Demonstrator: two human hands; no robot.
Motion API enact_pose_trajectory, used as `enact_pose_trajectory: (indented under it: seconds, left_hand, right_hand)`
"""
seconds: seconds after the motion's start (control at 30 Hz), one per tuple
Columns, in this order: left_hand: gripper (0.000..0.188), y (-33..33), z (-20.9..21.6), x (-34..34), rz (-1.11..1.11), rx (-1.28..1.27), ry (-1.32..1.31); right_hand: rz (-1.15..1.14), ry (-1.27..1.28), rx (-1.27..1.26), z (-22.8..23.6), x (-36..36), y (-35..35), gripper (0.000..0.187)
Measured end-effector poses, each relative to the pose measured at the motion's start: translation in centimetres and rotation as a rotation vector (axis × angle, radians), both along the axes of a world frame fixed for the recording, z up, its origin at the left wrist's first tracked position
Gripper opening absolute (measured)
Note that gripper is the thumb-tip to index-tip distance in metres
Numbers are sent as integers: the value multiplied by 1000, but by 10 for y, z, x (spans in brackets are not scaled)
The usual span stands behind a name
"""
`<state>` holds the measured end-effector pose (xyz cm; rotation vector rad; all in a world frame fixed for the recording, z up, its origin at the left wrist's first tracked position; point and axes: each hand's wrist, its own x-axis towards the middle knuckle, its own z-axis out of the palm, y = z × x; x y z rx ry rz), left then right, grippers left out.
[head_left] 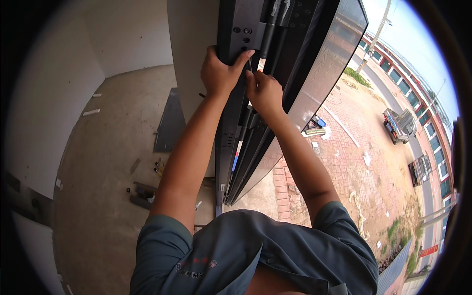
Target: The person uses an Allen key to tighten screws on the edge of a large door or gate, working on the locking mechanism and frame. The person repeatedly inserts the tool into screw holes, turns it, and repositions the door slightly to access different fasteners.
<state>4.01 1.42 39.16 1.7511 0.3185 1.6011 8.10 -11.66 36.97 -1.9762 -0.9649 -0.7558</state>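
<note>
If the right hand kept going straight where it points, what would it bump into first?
Probably the left hand, at its thumb, or else the dark hinged frame; depth is unclear here.

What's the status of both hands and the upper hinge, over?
Left hand braced on dark upright, thumb by thin rod. Right hand pinching rod below. Upper hinge above right hand. Hands partly hide rod; tip unclear.
</note>
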Motion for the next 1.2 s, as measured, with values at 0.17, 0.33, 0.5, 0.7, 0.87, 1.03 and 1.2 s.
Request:
enact_pose_trajectory:
  seconds: [0.17,0.33,0.5,0.7,0.87,1.03,1.2]
  left_hand:
    - [76,3,-4,7,0,20,3]
    - [74,6,-6,8,35,47,-43]
    - [74,7,-8,9,46,23,-31]
    - [78,2,-4,4,-13,18,-12]
    - [78,5,-4,4,-7,21,-4]
    - [76,3,-3,6,-9,33,-16]
    - [73,3,-1,1,-42,-15,5]
  right_hand:
    - [152,-103,30,15,11,-5,25]
    - [217,80,-41,26,7,-6,26]
    - [206,291,6,25,6,1,38]
    - [8,332,-148,39,8,-16,54]
    - [-26,314,-207,46,8,-21,54]
    - [-66,220,-229,46,14,-25,54]
    - [-105,144,-236,68,11,-38,55]
